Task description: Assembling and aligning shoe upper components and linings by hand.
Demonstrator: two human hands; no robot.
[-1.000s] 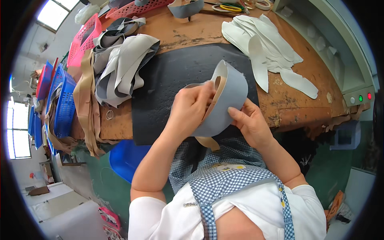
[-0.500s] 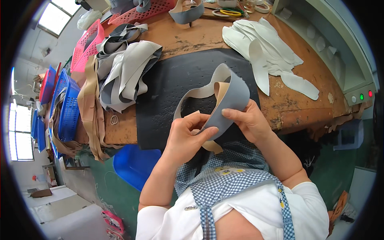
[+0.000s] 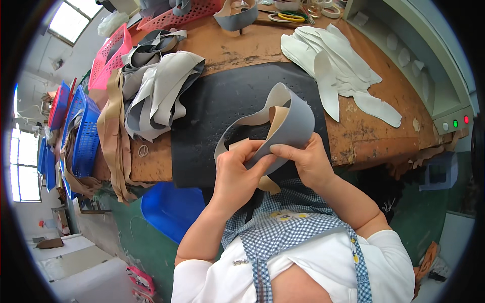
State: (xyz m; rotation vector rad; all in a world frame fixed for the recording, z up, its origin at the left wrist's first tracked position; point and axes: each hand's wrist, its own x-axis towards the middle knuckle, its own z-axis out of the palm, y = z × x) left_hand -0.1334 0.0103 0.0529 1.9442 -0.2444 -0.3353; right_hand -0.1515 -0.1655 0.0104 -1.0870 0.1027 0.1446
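Observation:
A grey-blue leather-like strip (image 3: 298,121), bent into a wide loop with a pale inner side, is held up over the black mat (image 3: 202,118). A tan lining strip (image 3: 278,117) lies inside the loop, and a tan end (image 3: 269,185) hangs below the hands. My left hand (image 3: 236,170) pinches the loop's near edge between thumb and fingers. Close beside it, my right hand (image 3: 312,159) grips the same piece, thumb on the outer face and fingers behind. What the fingertips press inside is partly hidden.
Left of the mat lie a pile of grey strips (image 3: 164,96) and long tan strips (image 3: 112,136). White cut pieces (image 3: 348,65) are heaped at the right. Beyond stand pink baskets (image 3: 108,55), another grey piece (image 3: 237,19) and yellow-handled scissors (image 3: 291,18). A pale machine frame (image 3: 439,86) borders the right.
My right hand has slid left and slightly down along the strip, so its thumb is closer to my left thumb. The loop has turned slightly, and its left side sits lower.

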